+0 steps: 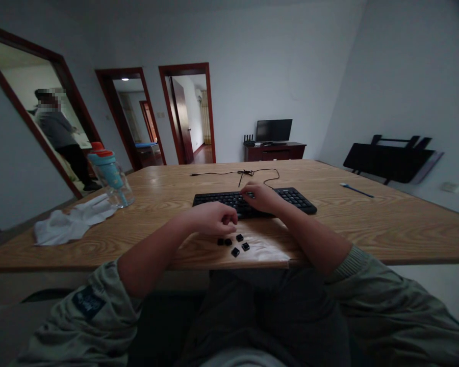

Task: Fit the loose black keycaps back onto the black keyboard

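Observation:
A black keyboard (pixel 296 200) lies across the wooden table in front of me. My right hand (pixel 262 198) is over its middle, fingers pinched together at the keys; whatever is between the fingertips is hidden. Just left of it, my left hand (pixel 214 218) hovers at the keyboard's near edge with fingers curled in. I cannot make out what, if anything, it holds. Several loose black keycaps (pixel 239 237) are scattered on the table just below my left hand, close to the table's front edge.
The keyboard's cable (pixel 229 173) is bundled behind it. A blue-handled brush (pixel 357 190) lies to the right. On the left stand a clear bottle with a blue sleeve (pixel 115 176) and crumpled white tissue (pixel 76 219). A person (pixel 61 132) stands in the left doorway.

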Motion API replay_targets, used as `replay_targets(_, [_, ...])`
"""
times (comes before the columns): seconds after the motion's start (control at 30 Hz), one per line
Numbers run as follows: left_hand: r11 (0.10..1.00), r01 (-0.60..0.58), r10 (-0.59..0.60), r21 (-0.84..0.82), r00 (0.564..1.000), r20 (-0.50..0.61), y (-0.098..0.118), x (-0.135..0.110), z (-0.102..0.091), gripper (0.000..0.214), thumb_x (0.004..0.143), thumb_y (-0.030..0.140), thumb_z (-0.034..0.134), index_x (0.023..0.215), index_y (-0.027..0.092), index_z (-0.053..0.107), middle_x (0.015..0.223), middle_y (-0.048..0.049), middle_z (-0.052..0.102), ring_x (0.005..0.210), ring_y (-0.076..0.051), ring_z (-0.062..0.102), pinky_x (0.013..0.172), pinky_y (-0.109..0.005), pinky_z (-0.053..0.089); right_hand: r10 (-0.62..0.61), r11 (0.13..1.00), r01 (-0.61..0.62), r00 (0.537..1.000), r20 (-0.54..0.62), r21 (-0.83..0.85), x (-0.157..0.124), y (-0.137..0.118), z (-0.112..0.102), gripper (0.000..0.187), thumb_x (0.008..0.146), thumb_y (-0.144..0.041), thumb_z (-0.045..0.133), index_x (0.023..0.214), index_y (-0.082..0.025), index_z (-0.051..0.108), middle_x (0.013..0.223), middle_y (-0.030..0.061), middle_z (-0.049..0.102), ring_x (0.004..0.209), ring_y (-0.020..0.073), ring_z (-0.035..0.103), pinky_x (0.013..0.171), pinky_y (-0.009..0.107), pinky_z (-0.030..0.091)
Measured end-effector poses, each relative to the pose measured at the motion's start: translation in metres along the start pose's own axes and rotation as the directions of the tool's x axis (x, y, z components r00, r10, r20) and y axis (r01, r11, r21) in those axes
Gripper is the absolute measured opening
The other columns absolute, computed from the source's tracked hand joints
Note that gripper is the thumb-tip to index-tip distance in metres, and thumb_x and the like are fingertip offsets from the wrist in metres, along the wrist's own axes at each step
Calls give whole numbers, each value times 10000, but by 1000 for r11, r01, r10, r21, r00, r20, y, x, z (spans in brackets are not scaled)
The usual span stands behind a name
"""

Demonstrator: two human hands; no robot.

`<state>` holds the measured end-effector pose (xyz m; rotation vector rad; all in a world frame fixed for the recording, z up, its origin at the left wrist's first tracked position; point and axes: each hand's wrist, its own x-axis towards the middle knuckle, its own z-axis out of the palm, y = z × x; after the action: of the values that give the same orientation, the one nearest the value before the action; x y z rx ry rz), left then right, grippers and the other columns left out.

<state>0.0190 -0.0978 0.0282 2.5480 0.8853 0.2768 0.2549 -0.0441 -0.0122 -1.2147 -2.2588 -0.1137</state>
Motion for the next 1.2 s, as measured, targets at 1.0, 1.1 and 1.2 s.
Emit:
replay_targets(1.0, [462,-191,-238,-866,914,-328,-52,52,0,388,642,384,846,841,167,594,668,45,546,520,-61,487,470,-182,335,-86,957,182,922,-377,227,-2,-21,4,290,837,-297,673,1109,-197,694,884,29,690,631,123,529,624,261,414])
replay_targets(1.1, [465,-201,-222,-862,916,-334,-53,52,2,392,635,379,860,837,159,605,648,49,537,521,-59,481,475,-180,335,-122,957,213,911,-394,195,-2,-25,4,246,845,-287,671,1073,-196,698,869,24,684,622,117,522,616,255,409])
replay_targets(1.2, [496,-201,-192,-845,923,-332,-53,53,4,408,630,386,871,852,153,620,650,48,546,532,-58,483,487,-181,337,-156,956,238,908,-388,173,-3,-27,2,214,833,-251,675,1039,-195,697,860,17,678,629,114,526,616,248,406])
